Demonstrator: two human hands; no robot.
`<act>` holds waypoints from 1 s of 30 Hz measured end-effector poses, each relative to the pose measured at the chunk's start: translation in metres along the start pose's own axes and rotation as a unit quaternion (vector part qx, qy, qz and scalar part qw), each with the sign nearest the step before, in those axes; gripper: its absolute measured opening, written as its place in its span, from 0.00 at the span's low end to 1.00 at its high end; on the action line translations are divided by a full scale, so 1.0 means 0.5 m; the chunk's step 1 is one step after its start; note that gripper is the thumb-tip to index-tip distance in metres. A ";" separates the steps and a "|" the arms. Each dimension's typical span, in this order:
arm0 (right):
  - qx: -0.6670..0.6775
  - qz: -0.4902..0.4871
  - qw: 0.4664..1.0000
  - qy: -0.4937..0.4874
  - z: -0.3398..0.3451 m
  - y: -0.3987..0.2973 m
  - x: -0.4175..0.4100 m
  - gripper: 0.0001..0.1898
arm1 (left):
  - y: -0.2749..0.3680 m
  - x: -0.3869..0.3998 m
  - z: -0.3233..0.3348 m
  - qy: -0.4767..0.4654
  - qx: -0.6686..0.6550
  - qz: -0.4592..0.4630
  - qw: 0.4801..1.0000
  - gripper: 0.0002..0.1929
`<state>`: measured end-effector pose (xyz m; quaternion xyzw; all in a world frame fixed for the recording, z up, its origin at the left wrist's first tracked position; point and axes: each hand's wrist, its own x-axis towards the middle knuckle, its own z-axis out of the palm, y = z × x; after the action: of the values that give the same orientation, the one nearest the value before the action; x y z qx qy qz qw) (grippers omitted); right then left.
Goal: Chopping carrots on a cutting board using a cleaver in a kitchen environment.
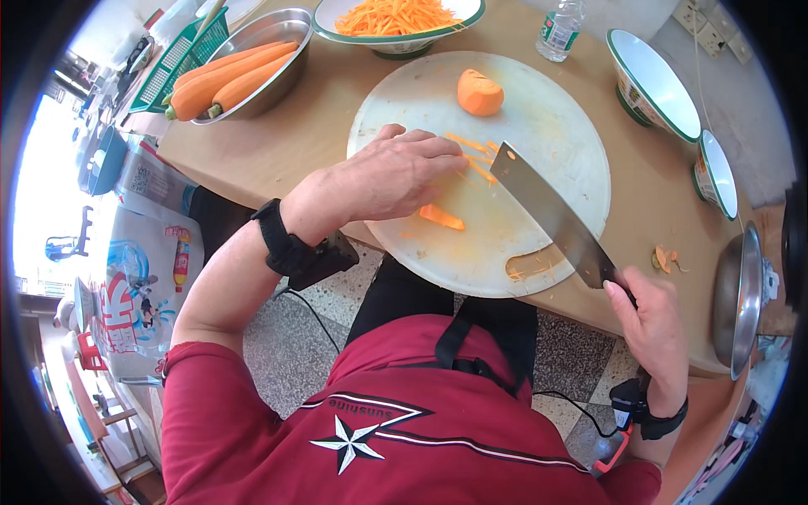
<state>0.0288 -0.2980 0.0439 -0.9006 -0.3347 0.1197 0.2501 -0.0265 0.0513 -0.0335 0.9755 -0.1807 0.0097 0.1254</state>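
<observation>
My right hand (pixel 650 315) grips the handle of a cleaver (pixel 555 218). Its broad steel blade slants up and left across a round white cutting board (pixel 562 113), the far end beside a few carrot strips (pixel 481 169). Over the board's left half arches my left hand (pixel 394 173), palm down, fingertips at those strips. Whatever lies beneath the palm is hidden. A flat carrot piece (pixel 442 217) rests just below this hand. Farther back on the board stands a cut chunk of carrot (pixel 480 93). Carrot bits lie around the board's handle slot (pixel 536 262).
Whole carrots (pixel 233 79) fill a steel bowl (pixel 278 82) at the back left, by a green basket (pixel 183 63). Shredded carrot (pixel 398 17) heaps in a green-rimmed bowl (pixel 404 43). Rightward are a plastic bottle (pixel 560 31), a white bowl (pixel 656 85), peelings (pixel 666 259) and a steel basin (pixel 735 300).
</observation>
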 end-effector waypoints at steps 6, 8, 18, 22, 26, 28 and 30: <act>-0.024 0.005 0.999 -0.024 -0.001 0.001 -0.003 0.11 | 0.003 0.001 -0.004 -0.012 -0.012 -0.013 1.000 0.25; -0.009 0.024 0.998 -0.054 -0.008 -0.004 -0.003 0.10 | 0.006 -0.001 -0.006 -0.014 -0.013 -0.012 1.000 0.25; -0.015 0.005 1.000 -0.012 0.003 -0.008 0.015 0.11 | 0.005 -0.006 0.001 0.013 -0.034 -0.006 0.999 0.25; -0.008 0.006 1.000 -0.018 0.014 -0.009 0.019 0.11 | 0.006 -0.004 0.002 0.000 0.000 -0.005 1.000 0.25; -0.006 0.000 0.999 -0.046 0.017 -0.014 0.021 0.12 | 0.003 -0.011 0.006 0.012 -0.014 -0.003 1.000 0.24; -0.010 0.000 0.999 -0.037 0.020 -0.018 0.028 0.12 | 0.006 -0.011 0.007 0.014 -0.013 -0.003 1.000 0.24; -0.014 0.000 1.000 -0.027 0.022 -0.019 0.030 0.12 | 0.007 -0.012 0.010 0.016 -0.012 -0.009 1.000 0.24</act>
<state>0.0303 -0.2777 0.0388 -0.9005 -0.3428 0.1395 0.2283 -0.0334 0.0489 -0.0379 0.9752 -0.1704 0.0223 0.1396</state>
